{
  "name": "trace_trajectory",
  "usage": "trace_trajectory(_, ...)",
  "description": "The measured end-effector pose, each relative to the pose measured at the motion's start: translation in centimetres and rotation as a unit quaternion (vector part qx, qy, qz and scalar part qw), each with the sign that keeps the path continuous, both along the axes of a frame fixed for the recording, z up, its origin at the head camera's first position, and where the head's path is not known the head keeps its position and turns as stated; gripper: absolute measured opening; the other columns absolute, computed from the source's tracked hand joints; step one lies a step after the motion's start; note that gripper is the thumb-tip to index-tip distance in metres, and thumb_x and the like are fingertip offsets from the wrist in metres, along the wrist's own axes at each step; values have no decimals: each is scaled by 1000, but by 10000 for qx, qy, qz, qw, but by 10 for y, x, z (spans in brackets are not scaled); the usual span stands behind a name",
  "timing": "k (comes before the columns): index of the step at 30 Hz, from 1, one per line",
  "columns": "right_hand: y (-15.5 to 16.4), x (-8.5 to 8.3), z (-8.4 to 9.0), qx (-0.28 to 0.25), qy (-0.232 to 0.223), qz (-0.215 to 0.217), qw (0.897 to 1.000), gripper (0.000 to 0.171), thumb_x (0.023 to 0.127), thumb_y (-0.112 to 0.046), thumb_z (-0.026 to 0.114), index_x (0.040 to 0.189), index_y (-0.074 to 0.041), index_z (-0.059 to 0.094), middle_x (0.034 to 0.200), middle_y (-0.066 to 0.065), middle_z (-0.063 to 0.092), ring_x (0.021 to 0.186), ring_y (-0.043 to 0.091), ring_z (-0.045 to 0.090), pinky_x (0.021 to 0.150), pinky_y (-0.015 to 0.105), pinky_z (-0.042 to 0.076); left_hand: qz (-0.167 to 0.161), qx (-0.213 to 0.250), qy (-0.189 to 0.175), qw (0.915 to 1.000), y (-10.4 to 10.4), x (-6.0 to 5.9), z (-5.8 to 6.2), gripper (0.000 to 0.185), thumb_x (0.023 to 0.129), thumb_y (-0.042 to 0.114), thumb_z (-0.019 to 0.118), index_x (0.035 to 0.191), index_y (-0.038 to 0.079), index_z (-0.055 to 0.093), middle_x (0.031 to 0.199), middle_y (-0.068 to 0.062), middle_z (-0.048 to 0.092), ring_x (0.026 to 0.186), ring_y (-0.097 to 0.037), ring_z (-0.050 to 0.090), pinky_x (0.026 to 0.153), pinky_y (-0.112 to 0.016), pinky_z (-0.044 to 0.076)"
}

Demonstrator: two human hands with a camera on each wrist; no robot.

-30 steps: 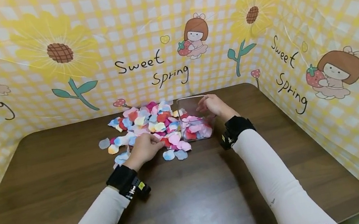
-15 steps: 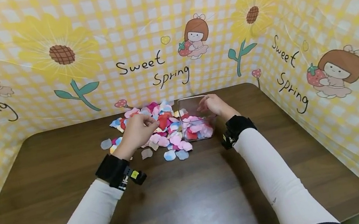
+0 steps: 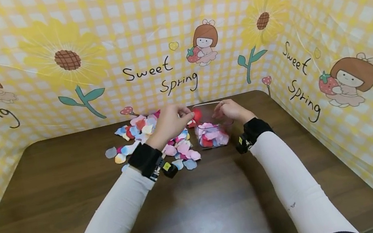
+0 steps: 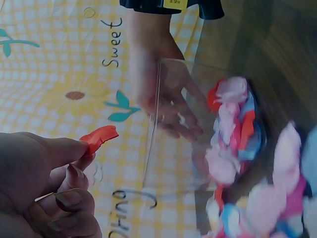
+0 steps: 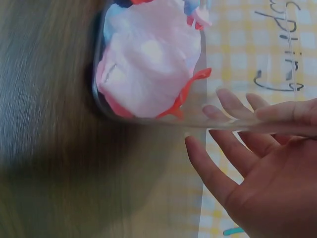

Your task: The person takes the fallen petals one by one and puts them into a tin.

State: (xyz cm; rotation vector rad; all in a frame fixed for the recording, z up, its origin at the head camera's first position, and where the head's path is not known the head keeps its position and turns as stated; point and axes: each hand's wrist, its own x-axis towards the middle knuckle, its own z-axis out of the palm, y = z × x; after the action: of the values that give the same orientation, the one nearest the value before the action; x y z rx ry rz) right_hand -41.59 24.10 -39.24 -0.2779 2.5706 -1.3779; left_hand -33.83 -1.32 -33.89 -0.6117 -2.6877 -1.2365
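My left hand (image 3: 184, 115) pinches a red petal (image 3: 196, 115) between thumb and fingers, just above the left rim of a clear plastic box (image 3: 207, 106). The left wrist view shows the left hand (image 4: 84, 151) with the same red petal (image 4: 99, 138) close to the clear box (image 4: 168, 129), which is partly filled with pink, red and blue petals (image 4: 233, 134). My right hand (image 3: 227, 110) rests on the box's far right side. In the right wrist view the right hand (image 5: 223, 116) lays straight fingers (image 5: 210, 171) flat along the box wall (image 5: 148, 119).
A pile of loose coloured petals (image 3: 136, 131) lies on the brown table (image 3: 203, 213) left of the box, with a few strays (image 3: 112, 152) nearer me. A yellow checked backdrop (image 3: 142, 36) closes in the back and both sides.
My left hand lifted from the petal pile with a red petal and travelled right to the box's rim. The right hand stayed on the box.
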Motion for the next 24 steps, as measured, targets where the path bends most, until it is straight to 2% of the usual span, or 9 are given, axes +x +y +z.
trace_trajectory(5,6,-1,-1,-69,-19,-110,9999,44,94,-3,35,129,11,58,127,27,64,122,41,57,99,55,46,-181,-47,-122,9997,27,-10,-7,18,98,24,69,93,8,77,79,-3,69,60,-16,56,56,-28,42)
trace_trajectory(9,8,0,-4,-204,-137,-237,9994,44,93,-3,37,128,11,59,128,27,64,121,41,59,99,53,47,-248,-279,-158,9992,36,-14,-14,19,99,27,69,96,9,77,82,-2,70,63,-16,60,57,-28,43)
trace_trajectory(12,7,0,-5,-259,-106,-111,9995,42,94,0,35,128,12,57,129,29,64,122,42,58,103,54,45,-97,-444,-9,9990,21,-11,-16,20,98,28,70,99,10,78,88,-3,70,72,-17,60,61,-30,45)
trace_trajectory(15,10,2,-5,-304,-56,-51,9995,41,95,2,35,129,13,56,129,31,63,124,43,57,105,56,43,-18,-601,-33,9982,-4,-7,-25,21,97,29,71,99,10,78,90,-5,71,72,-19,60,62,-32,45)
trace_trajectory(20,13,3,-5,-336,-15,-85,9994,43,94,1,33,128,13,56,129,31,63,123,44,56,106,57,40,-2,-1220,-506,9912,-52,0,-52,22,95,26,74,102,5,77,88,-7,69,69,-19,56,61,-31,42)
trace_trajectory(24,10,2,-6,-236,31,-94,9997,46,93,0,30,127,12,57,128,30,64,120,43,58,107,56,41,80,-1567,-873,9837,-79,4,-72,27,93,21,76,111,1,74,81,-7,62,66,-20,54,58,-31,42)
